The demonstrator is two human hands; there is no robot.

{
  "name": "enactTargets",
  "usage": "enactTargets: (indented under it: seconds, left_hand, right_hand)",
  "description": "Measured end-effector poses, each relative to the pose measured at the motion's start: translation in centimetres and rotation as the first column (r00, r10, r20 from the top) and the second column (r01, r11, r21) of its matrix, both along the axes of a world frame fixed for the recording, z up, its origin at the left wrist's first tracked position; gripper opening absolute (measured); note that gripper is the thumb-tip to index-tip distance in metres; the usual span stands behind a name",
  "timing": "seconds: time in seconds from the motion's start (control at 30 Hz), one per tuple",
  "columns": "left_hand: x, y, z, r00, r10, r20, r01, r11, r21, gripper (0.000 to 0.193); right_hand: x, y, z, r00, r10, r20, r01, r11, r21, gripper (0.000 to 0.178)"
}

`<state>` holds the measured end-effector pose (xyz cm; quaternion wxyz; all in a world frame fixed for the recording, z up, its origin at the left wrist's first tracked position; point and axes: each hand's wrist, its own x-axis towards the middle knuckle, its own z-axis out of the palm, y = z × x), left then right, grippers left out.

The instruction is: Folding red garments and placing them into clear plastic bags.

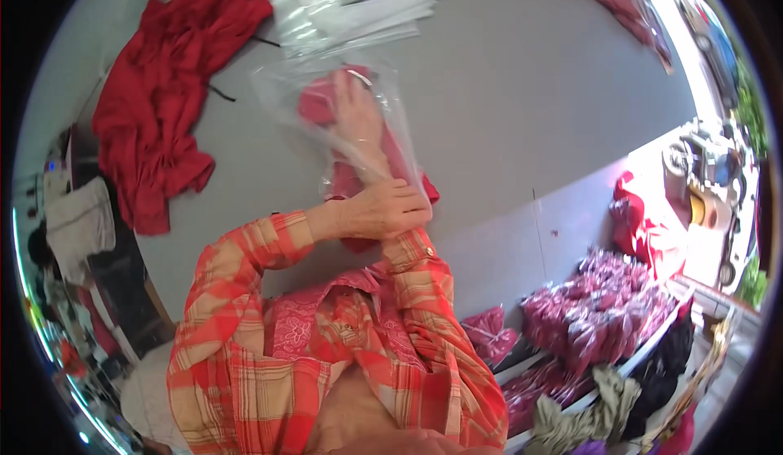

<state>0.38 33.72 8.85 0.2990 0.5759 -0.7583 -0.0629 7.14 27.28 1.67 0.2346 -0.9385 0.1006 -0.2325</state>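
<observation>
A clear plastic bag [281, 88] lies on the grey table, with a folded red garment [316, 106] partly inside it. My right hand [357, 116] reaches into the bag and holds the garment, its fingertips close to the garment's far end. Across my right wrist comes my left hand [385, 208], its fingers closed on the bag's near edge. Red cloth shows on both sides of my right hand, and a bit sticks out near the left hand. The plastic's glare blurs the right fingertips.
Flat clear bags [351, 10] are stacked beyond my hands on the grey table [506, 88]. A loose red garment [175, 88] with dark cords lies at left. Packed red garments [599, 304] are piled at lower right, near a greenish cloth [587, 410].
</observation>
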Motion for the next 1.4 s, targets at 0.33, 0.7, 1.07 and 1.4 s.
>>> enactTargets:
  seconds: [0.33, 0.7, 1.07, 1.4]
  left_hand:
    - [2.4, 9.9, -5.6, 0.674, 0.708, -0.211, -0.722, 0.692, 0.017, 0.016]
    - [-0.9, 11.3, -2.0, 0.505, 0.829, -0.24, -0.847, 0.53, 0.048, 0.025]
    - [-1.0, 4.8, -3.7, 0.758, 0.609, -0.233, -0.652, 0.719, -0.241, 0.048]
    - [-0.5, 7.7, -9.5, 0.346, 0.928, -0.137, -0.936, 0.353, 0.023, 0.06]
  right_hand:
    - [1.0, -0.3, 1.3, 0.988, -0.08, -0.131, 0.102, 0.979, 0.174, 0.089]
    - [3.7, -0.9, 1.1, 0.998, -0.063, 0.011, 0.059, 0.978, 0.201, 0.088]
    - [4.7, 7.6, 5.3, 0.889, 0.187, -0.418, -0.342, 0.878, -0.335, 0.069]
    - [-0.3, 8.4, 7.7, 0.836, 0.292, -0.464, -0.45, 0.849, -0.276, 0.068]
